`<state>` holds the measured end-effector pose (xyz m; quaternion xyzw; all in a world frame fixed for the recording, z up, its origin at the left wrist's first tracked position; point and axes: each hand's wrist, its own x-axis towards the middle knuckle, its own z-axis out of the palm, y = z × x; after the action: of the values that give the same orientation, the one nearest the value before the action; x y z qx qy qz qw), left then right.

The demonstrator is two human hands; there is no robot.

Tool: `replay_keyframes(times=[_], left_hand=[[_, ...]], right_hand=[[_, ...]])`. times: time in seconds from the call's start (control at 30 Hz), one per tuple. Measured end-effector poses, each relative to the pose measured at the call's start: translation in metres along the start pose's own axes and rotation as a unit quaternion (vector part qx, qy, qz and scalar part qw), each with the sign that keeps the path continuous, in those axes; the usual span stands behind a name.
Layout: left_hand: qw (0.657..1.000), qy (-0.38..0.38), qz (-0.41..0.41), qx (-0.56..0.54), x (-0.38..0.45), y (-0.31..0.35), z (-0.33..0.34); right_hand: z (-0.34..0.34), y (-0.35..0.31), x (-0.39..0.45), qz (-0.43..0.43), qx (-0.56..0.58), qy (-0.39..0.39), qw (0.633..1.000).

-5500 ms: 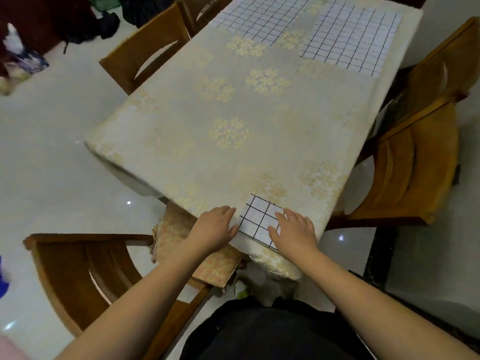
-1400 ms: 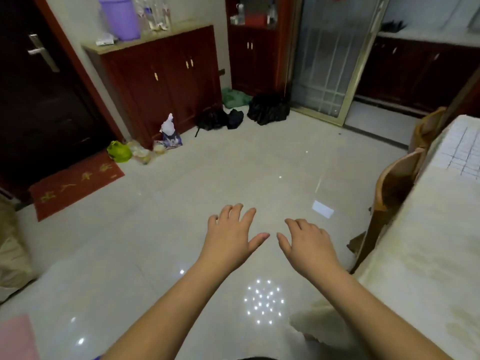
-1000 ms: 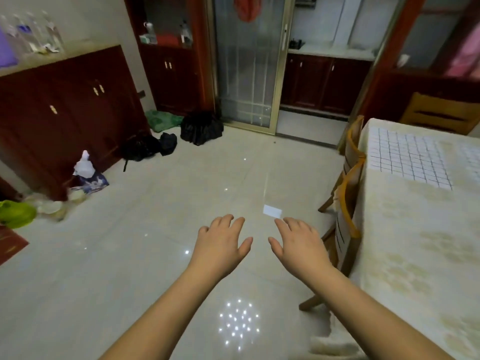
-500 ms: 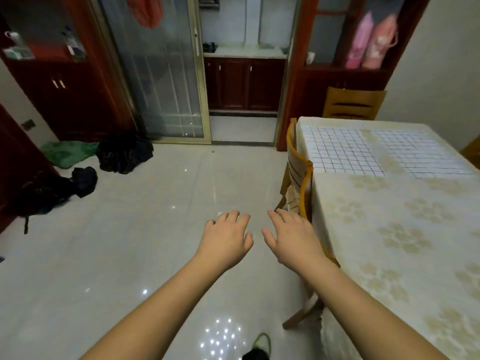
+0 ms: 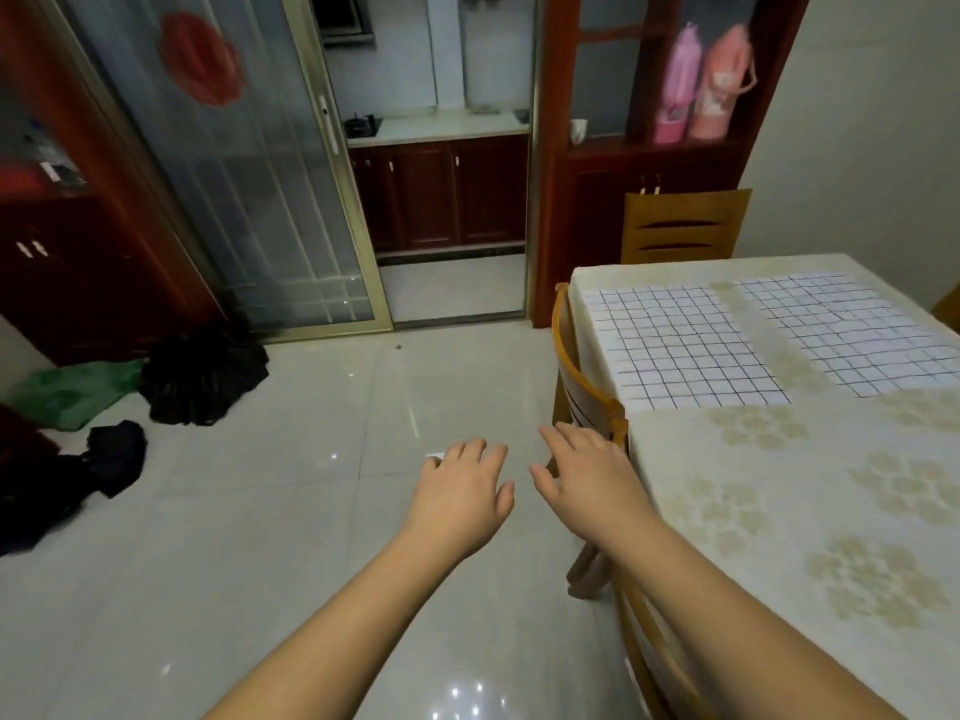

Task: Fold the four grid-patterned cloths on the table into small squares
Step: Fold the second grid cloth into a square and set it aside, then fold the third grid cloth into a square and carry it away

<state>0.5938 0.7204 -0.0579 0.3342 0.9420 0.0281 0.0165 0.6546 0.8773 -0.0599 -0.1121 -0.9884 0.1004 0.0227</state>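
White grid cloths (image 5: 680, 350) flat on table (image 5: 779, 511), beyond right hand (image 5: 587, 475), both hands empty, spread

Bare forearms, no sleeves, no jewellery

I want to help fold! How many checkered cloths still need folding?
No folded cloth is in view. Both the left hand and right hand are empty, held over the floor beside the table. Two cloths lie flat and unfolded at its far end: the near-left cloth and the right cloth. At least those two remain.
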Motion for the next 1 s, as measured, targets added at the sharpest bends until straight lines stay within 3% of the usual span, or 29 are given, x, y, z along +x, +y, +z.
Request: replay_keyframes(times=[0.3, 0.57, 1.0], left_hand=[[0.998, 0.009, 0.057, -0.012, 0.137, -0.078, 0.002], [0.988, 0.002, 0.155, 0.014, 0.255, -0.136, -0.006], [0.952, 0.008, 0.305, 0.008, 0.459, -0.057, 0.005]], right_hand=[[0.01, -0.001, 0.135, 0.06, -0.005, 0.013, 0.998], [0.012, -0.009, 0.234, 0.151, 0.013, 0.028, 0.988], [0.004, 0.115, 0.33, 0.314, 0.023, 0.058, 0.947]])
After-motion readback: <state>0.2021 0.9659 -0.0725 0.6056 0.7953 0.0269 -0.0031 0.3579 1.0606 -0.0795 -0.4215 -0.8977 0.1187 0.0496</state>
